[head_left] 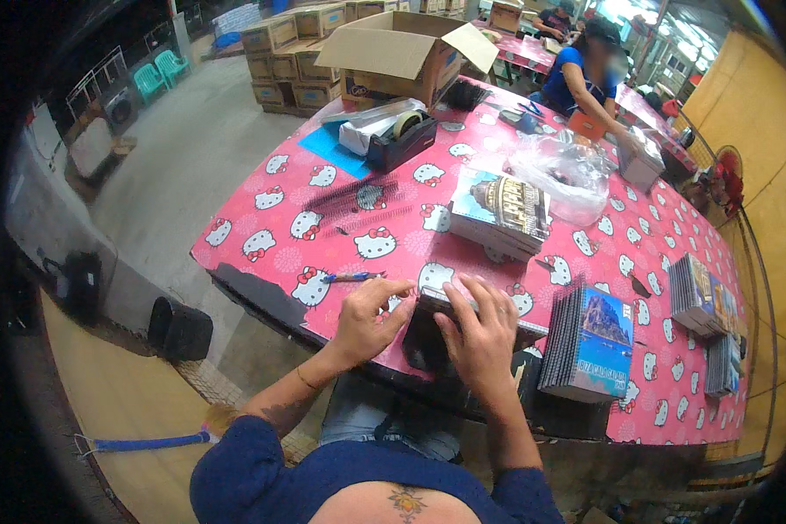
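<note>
My left hand (371, 319) is at the near table edge, thumb and index finger pinched at the left corner of a dark, small book-like block (435, 301). Whatever is between those fingertips is too small to make out. My right hand (483, 336) grips the block from its right side, fingers over the far edge and thumb on the near one. A blue pen (354, 277) lies just beyond my left hand. Farther off sits a stack of small books with a building on the cover (498, 210). Right of my right hand stands a stack of spiral-bound notebooks (589, 341) with a blue seaside cover.
Black binding coils (358, 199) lie on the pink patterned table (253, 210). Behind them are a tape dispenser (402, 140) and an open carton (393, 61). A plastic bag (568, 179) lies near a co-worker (576, 83). More notebooks (703, 297) stand far right.
</note>
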{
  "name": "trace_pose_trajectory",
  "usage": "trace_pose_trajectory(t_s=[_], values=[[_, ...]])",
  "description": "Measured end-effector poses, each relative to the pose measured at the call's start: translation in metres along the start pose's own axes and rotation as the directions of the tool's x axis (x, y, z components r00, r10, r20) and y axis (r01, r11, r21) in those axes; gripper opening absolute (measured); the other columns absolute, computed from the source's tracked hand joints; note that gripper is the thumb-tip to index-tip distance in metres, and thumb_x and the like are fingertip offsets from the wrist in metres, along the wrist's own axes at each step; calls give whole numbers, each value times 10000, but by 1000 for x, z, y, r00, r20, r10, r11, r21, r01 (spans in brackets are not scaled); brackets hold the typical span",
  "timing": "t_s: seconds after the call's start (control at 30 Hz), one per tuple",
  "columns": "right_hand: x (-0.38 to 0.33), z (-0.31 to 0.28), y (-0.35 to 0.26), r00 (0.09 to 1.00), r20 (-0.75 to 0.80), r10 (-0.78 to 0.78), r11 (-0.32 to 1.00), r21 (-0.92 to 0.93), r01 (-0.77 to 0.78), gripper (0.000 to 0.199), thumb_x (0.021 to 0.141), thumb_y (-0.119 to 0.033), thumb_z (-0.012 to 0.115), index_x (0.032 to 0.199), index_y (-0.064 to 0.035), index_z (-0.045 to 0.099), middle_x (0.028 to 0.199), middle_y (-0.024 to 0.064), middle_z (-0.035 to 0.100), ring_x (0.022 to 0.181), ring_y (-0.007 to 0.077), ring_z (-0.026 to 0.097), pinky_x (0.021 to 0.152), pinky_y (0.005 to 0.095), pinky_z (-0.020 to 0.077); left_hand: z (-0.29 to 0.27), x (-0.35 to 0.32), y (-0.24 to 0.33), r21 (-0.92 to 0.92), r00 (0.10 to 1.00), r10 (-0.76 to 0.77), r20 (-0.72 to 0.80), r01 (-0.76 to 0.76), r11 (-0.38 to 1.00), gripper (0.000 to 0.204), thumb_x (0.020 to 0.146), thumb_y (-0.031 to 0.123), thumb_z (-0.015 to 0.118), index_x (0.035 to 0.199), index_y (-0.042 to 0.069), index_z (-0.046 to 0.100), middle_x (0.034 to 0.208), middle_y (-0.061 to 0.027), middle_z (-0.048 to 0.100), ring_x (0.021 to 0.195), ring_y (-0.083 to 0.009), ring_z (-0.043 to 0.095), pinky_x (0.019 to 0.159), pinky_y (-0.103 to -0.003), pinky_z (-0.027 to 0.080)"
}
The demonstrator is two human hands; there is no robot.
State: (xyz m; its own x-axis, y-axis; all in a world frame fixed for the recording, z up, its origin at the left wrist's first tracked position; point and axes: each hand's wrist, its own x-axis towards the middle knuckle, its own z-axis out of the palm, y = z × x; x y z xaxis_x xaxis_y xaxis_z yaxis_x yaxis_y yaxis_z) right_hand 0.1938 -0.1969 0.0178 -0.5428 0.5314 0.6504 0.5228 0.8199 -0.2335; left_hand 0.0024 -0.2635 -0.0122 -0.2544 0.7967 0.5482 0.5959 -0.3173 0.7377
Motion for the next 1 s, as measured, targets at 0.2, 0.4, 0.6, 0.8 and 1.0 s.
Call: trace_pose_trajectory(t_s=[0.2, 0.4, 0.6, 0.8, 1.0], values=[[15, 34, 9, 999, 47, 4, 995, 104, -8, 109, 882, -216, 681, 955, -136, 695, 765, 29, 658, 705, 236, 658, 654, 372, 489, 12, -3, -14, 115, 984, 143, -105, -131, 985, 140, 882, 47, 708, 1018, 16, 710, 904, -118, 699, 776, -200, 671, 636, -301, 534], [14, 34, 8, 997, 71, 35, 994, 101, -42, 104, 885, -216, 682, 942, -130, 684, 795, 37, 666, 725, 246, 661, 663, 379, 492, 15, -3, -18, -34, 992, 78, -96, -81, 996, 179, 850, 18, 730, 1027, 18, 705, 900, -124, 686, 760, -218, 671, 634, -316, 529], [16, 28, 7, 991, 127, 32, 991, 128, -48, 113, 882, -209, 688, 943, -115, 678, 806, 52, 668, 741, 263, 666, 682, 386, 503, 7, 9, -19, 153, 975, 217, 41, -221, 963, 156, 873, 67, 690, 1022, 39, 653, 938, -130, 647, 768, -307, 653, 673, -382, 526], [16, 24, 14, 979, 193, 62, 961, 254, -111, 138, 881, -179, 692, 1001, -113, 700, 883, 93, 687, 771, 323, 669, 706, 435, 512, -11, 39, -28, 86, 898, 162, 409, -214, 973, 205, 931, 228, 642, 1060, 68, 631, 959, -123, 618, 819, -331, 637, 704, -433, 515], [10, -1, 29, 958, 283, 41, 998, 30, -51, 178, 915, -220, 641, 1066, -137, 685, 884, 82, 685, 771, 329, 673, 695, 452, 523, -16, 51, -15, 136, 842, 174, 511, -280, 950, 204, 935, 263, 645, 1057, 102, 617, 951, -98, 607, 830, -321, 640, 708, -425, 510]])
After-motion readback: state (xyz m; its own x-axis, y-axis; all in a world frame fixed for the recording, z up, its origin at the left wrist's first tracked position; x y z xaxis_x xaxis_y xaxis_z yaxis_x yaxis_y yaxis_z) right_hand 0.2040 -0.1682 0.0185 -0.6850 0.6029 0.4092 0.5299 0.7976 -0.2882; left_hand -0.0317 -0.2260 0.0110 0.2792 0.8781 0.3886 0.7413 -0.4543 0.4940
